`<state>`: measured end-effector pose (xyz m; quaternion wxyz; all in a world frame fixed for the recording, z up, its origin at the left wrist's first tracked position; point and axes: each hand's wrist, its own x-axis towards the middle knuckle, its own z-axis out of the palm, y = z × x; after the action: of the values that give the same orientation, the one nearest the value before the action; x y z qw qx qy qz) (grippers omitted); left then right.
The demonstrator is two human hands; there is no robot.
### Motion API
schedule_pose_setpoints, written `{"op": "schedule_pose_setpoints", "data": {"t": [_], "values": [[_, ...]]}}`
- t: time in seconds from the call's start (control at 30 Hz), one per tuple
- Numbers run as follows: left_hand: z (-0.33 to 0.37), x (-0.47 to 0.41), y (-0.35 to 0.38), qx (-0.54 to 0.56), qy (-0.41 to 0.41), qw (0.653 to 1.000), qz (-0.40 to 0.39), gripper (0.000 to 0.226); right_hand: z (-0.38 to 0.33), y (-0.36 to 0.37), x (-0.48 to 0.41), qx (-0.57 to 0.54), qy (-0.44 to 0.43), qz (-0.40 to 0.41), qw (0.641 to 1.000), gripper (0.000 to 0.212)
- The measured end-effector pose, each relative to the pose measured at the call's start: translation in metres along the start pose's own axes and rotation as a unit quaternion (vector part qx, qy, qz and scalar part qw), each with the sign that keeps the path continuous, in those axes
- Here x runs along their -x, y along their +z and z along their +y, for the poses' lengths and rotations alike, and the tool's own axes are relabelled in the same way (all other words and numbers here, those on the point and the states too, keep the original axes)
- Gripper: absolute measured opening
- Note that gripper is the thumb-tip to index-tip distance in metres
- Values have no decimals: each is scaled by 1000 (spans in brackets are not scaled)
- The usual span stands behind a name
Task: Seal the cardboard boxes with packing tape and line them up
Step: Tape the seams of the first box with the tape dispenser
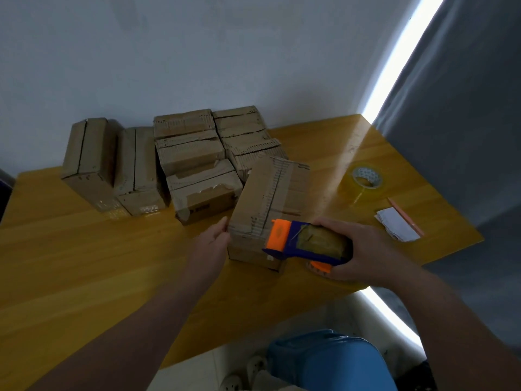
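Steady the box [267, 198] with your open left grip [212, 241]; right grip [366, 249], clasping the dispenser [304, 245], should track the seam [273, 190].

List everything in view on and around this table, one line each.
Front box: one, brown, table's near side, apart from the rest.
Other boxes: at least seven, brown, grouped by the wall.
Tape dispenser: one, blue and orange, at front box's near end.
Tape roll: one, clear yellowish, table's right.
Paper slip: one, white, right edge.
Thin stick: one, orange, beside slip.
Table: one, yellow wood.
Plastic tub: one, blue, floor below.
Left hand: touches front box's left side.
Right hand: grips tape dispenser.
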<state>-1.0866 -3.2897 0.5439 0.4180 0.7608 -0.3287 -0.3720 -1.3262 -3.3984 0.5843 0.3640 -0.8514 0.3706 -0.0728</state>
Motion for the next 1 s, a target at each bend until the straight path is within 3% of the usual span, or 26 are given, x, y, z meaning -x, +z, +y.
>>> {"op": "schedule_pose_setpoints", "data": {"t": [0.07,0.13,0.23,0.3,0.4,0.53,1.0], "values": [[3,0,-1,-33,1,999,-41,55,-1,2,-1,-8,-5,5,1000,77],[8,0,-2,-134,53,987,-69,67,-1,3,-2,-11,-11,6,1000,77],[12,1,6,-399,190,892,-89,84,1,4,-1,-23,-15,3,1000,77],[13,-2,13,-476,239,835,-135,88,3,4,0,-29,-17,3,999,76],[4,-9,15,-538,246,788,-172,91,5,3,4,-28,-17,4,999,75],[-4,-11,13,-569,250,765,-168,96,4,-3,12,-36,2,1,999,76],[0,-9,21,-586,234,763,-142,95,37,-19,47,23,58,-15,998,77]]}}
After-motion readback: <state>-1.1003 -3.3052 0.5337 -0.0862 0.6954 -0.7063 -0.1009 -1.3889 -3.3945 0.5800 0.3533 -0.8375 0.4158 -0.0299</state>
